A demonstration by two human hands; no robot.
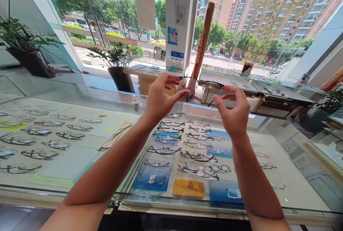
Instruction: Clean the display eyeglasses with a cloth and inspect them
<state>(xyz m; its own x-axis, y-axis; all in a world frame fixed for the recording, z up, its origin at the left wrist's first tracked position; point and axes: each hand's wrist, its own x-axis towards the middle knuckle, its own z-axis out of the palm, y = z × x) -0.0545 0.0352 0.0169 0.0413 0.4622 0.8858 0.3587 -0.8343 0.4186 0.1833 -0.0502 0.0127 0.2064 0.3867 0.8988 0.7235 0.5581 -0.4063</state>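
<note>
Now the dark half-rim metal glasses (201,85) are held level, long axis from nine to three o'clock. One end is pinched by the left hand (158,98), the other by the right hand (235,111), equally near.

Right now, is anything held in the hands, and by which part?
Yes. A pair of dark-rimmed glasses is held up above the glass display counter, the left hand pinching one end of the front, the right hand the other.

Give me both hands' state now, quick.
Left hand: pinched shut on the glasses, left end.
Right hand: pinched shut on the glasses, right end.
</note>
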